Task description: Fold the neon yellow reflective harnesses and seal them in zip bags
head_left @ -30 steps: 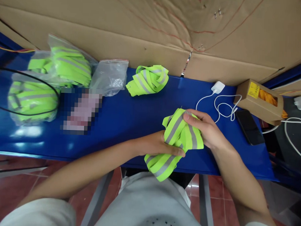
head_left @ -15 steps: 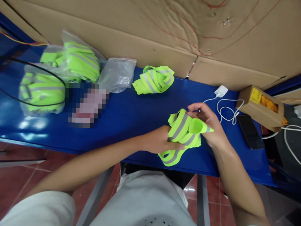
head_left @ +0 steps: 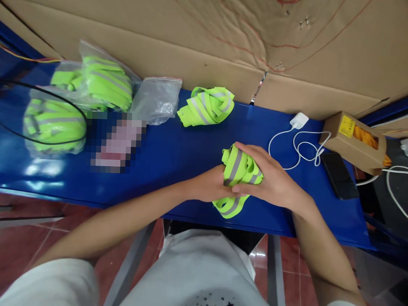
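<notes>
Both of my hands hold a bundle of neon-yellow reflective strap [head_left: 236, 168] with grey stripes, just above the blue table [head_left: 177, 165]. My left hand [head_left: 211, 185] grips its left side from below. My right hand [head_left: 268, 180] is wrapped over the top and right side, fingers closed round the folds. A loop of the strap hangs below my hands over the table's near edge. A second folded bundle of the same strap [head_left: 205, 106] lies farther back on the table.
Clear bags with green straps [head_left: 75, 99] lie at the left, an empty-looking clear bag [head_left: 157, 100] beside them, a black cable across them. A white charger with cord [head_left: 298, 123], a black phone [head_left: 335, 175] and a cardboard box [head_left: 353, 140] are at right. Cardboard wall behind.
My right hand has come down from pinching the strap's upper end and now closes over the bundle, pressing it tighter. The hanging loop has become shorter.
</notes>
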A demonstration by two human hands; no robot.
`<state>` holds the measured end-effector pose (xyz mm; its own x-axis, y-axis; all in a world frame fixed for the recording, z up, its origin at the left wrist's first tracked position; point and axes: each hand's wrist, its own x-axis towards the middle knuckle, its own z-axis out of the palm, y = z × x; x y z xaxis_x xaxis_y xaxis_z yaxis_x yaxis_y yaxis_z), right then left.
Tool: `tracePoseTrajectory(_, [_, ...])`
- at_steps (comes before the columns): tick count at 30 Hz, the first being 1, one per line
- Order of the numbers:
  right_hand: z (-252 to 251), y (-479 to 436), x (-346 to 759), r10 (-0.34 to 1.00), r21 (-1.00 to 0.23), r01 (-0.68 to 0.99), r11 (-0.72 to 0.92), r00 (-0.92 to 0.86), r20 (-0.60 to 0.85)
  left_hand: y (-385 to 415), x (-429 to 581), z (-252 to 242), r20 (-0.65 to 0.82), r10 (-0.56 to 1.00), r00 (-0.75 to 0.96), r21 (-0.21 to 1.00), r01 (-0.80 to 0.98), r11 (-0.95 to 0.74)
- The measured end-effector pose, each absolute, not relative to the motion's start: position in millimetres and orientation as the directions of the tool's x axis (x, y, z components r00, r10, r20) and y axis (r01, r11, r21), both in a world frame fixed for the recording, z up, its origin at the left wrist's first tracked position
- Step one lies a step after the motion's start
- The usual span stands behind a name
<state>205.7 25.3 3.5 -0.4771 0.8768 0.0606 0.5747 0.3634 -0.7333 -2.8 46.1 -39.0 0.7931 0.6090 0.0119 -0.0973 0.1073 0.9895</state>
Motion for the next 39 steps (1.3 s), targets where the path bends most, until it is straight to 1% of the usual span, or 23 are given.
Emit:
tracePoseTrajectory(2, [-1.5, 24.2, 200.0, 0.893, -0.733, 0.591, 0.338, -0.448, 0.051, 46.2, -2.3, -40.5, -0.026, 0.613, 0.79, 0.987, -0.078, 0.143])
tracePoseTrajectory(5, [-3.9, 24.2, 193.8, 0.932, -0.756, 0.587, 0.289, -0.353, 0.081, 46.7, -2.3, -38.9, -0.162, 0.607, 0.778, 0.96, -0.02, 0.281])
tracePoseTrajectory(9, [3.4, 24.2, 192.9, 0.973, -0.826, 0.543, 0.153, -0.228, 0.03, 50.1, -1.4, -29.9, -0.324, 0.496, 0.806, 0.86, 0.032, 0.51])
tracePoseTrajectory(11, [8.2, 23.6, 195.1, 0.984, -0.853, 0.509, 0.117, -0.173, 0.031, 51.7, -0.7, -26.7, -0.37, 0.454, 0.81, 0.839, 0.082, 0.537])
tracePoseTrajectory(13, [11.4, 22.8, 196.9, 0.988, -0.869, 0.478, 0.128, -0.137, 0.071, 53.0, -0.8, -26.8, -0.376, 0.446, 0.812, 0.853, 0.114, 0.51])
tracePoseTrajectory(16, [11.4, 20.6, 195.6, 0.987, -0.872, 0.465, 0.153, -0.107, 0.116, 57.0, -3.5, -31.4, -0.338, 0.49, 0.804, 0.911, 0.148, 0.385])
tracePoseTrajectory(18, [9.2, 18.5, 193.0, 0.986, -0.859, 0.485, 0.164, -0.073, 0.147, 61.4, -5.9, -33.8, -0.317, 0.545, 0.776, 0.943, 0.199, 0.265])
tracePoseTrajectory(20, [6.6, 17.0, 191.1, 0.985, -0.859, 0.484, 0.164, -0.04, 0.166, 65.3, -7.6, -33.1, -0.311, 0.586, 0.748, 0.95, 0.269, 0.161])
tracePoseTrajectory(22, [3.9, 17.8, 191.1, 0.99, -0.896, 0.424, 0.129, 0.0, 0.143, 66.4, -7.7, -29.8, -0.297, 0.641, 0.708, 0.942, 0.325, 0.078])
tracePoseTrajectory(24, [0.5, 21.6, 192.5, 0.997, -0.963, 0.268, 0.039, 0.056, 0.056, 64.4, -6.2, -26.6, -0.228, 0.737, 0.636, 0.939, 0.343, -0.006])
tracePoseTrajectory(25, [-1.4, 24.4, 193.1, 0.997, -0.987, 0.161, -0.027, 0.077, -0.015, 63.0, -5.2, -26.0, -0.147, 0.794, 0.59, 0.942, 0.327, -0.068])
tracePoseTrajectory(26, [-3.6, 27.4, 193.3, 0.992, -0.993, 0.051, -0.103, 0.08, -0.099, 61.8, -4.2, -26.3, -0.03, 0.841, 0.541, 0.941, 0.3, -0.159])
tracePoseTrajectory(27, [-5.7, 30.2, 193.0, 0.98, -0.981, -0.048, -0.186, 0.058, -0.189, 61.1, -3.5, -27.5, 0.113, 0.86, 0.498, 0.921, 0.272, -0.279])
tracePoseTrajectory(28, [-7.8, 32.6, 192.2, 0.962, -0.955, -0.125, -0.269, 0.02, -0.273, 61.0, -3.3, -29.3, 0.264, 0.84, 0.474, 0.872, 0.254, -0.418])
tracePoseTrajectory(29, [-9.6, 34.5, 190.8, 0.938, -0.922, -0.176, -0.344, -0.025, -0.345, 61.5, -3.7, -31.3, 0.405, 0.781, 0.476, 0.791, 0.246, -0.56])
tracePoseTrajectory(30, [-11.3, 35.8, 189.1, 0.912, -0.889, -0.207, -0.409, -0.074, -0.402, 62.4, -4.6, -33.0, 0.515, 0.691, 0.507, 0.684, 0.243, -0.688])
tracePoseTrajectory(31, [-12.8, 36.5, 187.1, 0.888, -0.859, -0.228, -0.459, -0.117, -0.444, 63.3, -6.1, -34.1, 0.579, 0.587, 0.566, 0.57, 0.235, -0.788])
tracePoseTrajectory(32, [-14.0, 36.8, 185.2, 0.866, -0.831, -0.244, -0.5, -0.159, -0.475, 64.0, -7.9, -34.3, 0.592, 0.492, 0.638, 0.469, 0.223, -0.854])
tracePoseTrajectory(33, [-15.1, 36.8, 183.4, 0.845, -0.805, -0.26, -0.533, -0.195, -0.497, 64.2, -9.9, -33.6, 0.57, 0.417, 0.708, 0.394, 0.21, -0.895])
tracePoseTrajectory(34, [-16.2, 36.5, 182.1, 0.825, -0.779, -0.273, -0.564, -0.229, -0.517, 64.2, -11.9, -31.9, 0.525, 0.367, 0.768, 0.347, 0.2, -0.916])
tracePoseTrajectory(35, [-17.2, 36.2, 181.2, 0.804, -0.755, -0.28, -0.593, -0.255, -0.538, 63.9, -13.6, -29.6, 0.47, 0.34, 0.814, 0.324, 0.199, -0.925])
tracePoseTrajectory(37, [-19.2, 35.5, 180.9, 0.774, -0.723, -0.276, -0.633, -0.26, -0.578, 63.6, -15.7, -23.8, 0.376, 0.336, 0.863, 0.318, 0.221, -0.922])
tracePoseTrajectory(39, [-20.6, 35.1, 182.3, 0.764, -0.72, -0.255, -0.645, -0.216, -0.608, 64.8, -15.7, -18.9, 0.336, 0.346, 0.876, 0.319, 0.24, -0.917])
